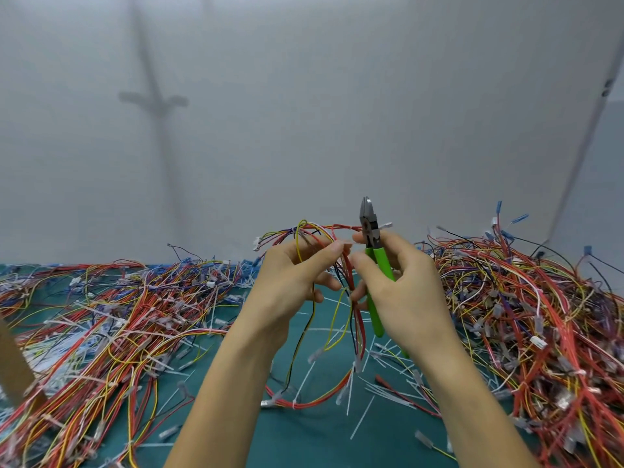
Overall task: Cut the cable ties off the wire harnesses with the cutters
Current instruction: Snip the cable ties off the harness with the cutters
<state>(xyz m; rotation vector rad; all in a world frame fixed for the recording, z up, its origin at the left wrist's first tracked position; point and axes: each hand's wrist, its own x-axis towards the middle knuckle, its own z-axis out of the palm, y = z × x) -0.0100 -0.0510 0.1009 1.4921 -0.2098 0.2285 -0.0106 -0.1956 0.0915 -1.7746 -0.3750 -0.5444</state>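
Note:
My left hand [290, 285] holds a wire harness [324, 238] of red, yellow and black wires up above the table, fingers curled round the bundle. My right hand [401, 285] grips green-handled cutters [374, 265], whose dark jaws point upward and are closed. The right thumb and forefinger also pinch at the bundle next to the left fingertips. A small white cable tie [347, 244] shows between the two hands. The harness's loose ends hang down to the mat [304, 434].
Large heaps of coloured harnesses lie left [101, 332] and right [540, 315] on the green mat. Cut white cable ties [381, 393] are scattered between my forearms. A brown cardboard piece [13, 363] stands at the left edge. A grey wall rises behind.

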